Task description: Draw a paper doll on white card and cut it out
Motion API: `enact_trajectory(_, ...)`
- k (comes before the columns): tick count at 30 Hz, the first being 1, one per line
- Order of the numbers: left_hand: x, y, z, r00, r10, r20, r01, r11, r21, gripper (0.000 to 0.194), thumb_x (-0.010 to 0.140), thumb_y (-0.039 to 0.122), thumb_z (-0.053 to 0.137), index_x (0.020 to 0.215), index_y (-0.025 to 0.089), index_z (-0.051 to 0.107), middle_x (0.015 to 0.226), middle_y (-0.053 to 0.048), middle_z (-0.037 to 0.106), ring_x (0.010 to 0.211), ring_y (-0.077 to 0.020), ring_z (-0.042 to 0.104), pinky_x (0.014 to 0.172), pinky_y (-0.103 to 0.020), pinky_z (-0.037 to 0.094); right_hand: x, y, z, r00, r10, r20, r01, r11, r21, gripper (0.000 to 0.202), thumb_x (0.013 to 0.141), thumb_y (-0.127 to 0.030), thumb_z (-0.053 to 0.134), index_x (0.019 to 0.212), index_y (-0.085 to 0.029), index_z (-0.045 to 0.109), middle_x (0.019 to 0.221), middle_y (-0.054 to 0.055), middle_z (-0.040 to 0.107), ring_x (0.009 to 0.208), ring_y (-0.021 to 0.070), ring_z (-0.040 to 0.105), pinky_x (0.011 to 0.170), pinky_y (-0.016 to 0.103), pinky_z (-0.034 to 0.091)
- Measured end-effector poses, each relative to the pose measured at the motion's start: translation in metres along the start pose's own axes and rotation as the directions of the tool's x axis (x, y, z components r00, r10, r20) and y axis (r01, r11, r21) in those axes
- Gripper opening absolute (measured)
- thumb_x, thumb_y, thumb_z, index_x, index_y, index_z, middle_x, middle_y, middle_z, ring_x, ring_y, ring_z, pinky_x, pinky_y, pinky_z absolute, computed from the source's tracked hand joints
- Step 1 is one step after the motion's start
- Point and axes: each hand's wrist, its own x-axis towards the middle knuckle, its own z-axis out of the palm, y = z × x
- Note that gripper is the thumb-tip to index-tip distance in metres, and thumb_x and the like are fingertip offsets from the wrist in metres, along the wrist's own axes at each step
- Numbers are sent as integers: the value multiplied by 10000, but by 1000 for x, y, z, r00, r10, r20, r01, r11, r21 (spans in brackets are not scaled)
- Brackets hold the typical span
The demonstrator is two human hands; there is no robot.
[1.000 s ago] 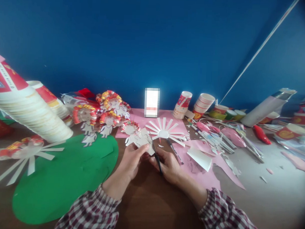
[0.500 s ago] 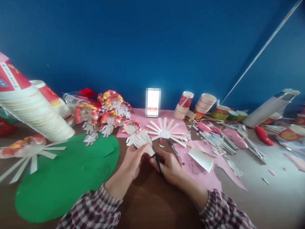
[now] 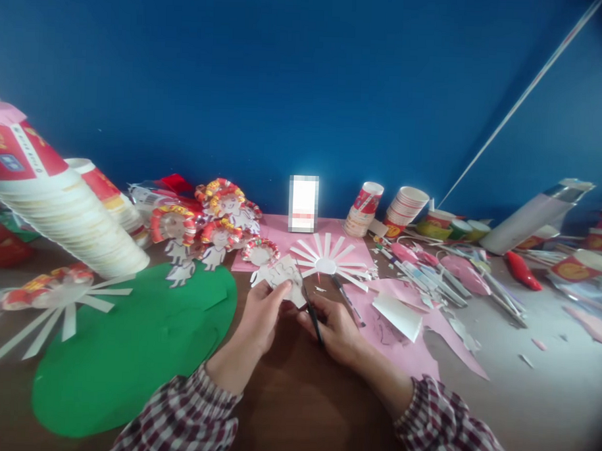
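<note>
My left hand (image 3: pixel 259 319) pinches a white paper piece (image 3: pixel 285 274) with drawn outlines, its thumb lying on top. Dark-handled scissors (image 3: pixel 315 321) are gripped in my right hand (image 3: pixel 337 327), their blades running along the right edge of the paper. Whether the blades are parted is hard to make out. Just beyond the hands lies a white paper cup cut into spread strips (image 3: pixel 325 264). Left of it are a small ring with red and white trim (image 3: pixel 260 252) and several cut-out paper figures with red and yellow rings (image 3: pixel 220 241).
A large green paper oval (image 3: pixel 129 351) covers the table at left, beside a tall leaning stack of paper cups (image 3: pixel 78 221). Pink paper sheets (image 3: pixel 400 341), a folded white piece (image 3: pixel 397 316), pens (image 3: pixel 348 299) and scraps lie at right. More cup stacks (image 3: pixel 406 209) stand near the blue wall.
The whole view has shifted very slightly. Both hands keep their hold on the paper and the scissors, with little visible movement.
</note>
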Motion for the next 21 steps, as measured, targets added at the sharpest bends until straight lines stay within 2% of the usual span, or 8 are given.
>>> enact_trajectory(7,7,-8,-9,993,70,91,-76,995,65,299,691,340,713,899,134,652,775,-46,689,631,-158,627,588,-262,493,0,-1,-3,999,15,33,-15,1000,19,334,832,-491,595,858,-158,599,626,-24,519,574,102,440,510,211,322)
enact_trajectory(17,3,-5,-7,990,100,98,-109,989,95,274,663,332,722,855,140,690,792,-57,700,702,-183,637,640,-264,482,-1,-2,-3,999,3,48,-10,990,140,334,828,-479,604,863,-148,574,695,-12,524,613,99,452,528,204,342)
enact_trajectory(21,4,-5,-6,990,114,80,-122,987,101,255,658,317,722,832,134,684,770,-52,693,700,-178,630,643,-264,478,-1,0,-3,999,5,46,-11,993,116,319,832,-466,606,869,-151,575,695,-15,519,615,100,448,535,206,343)
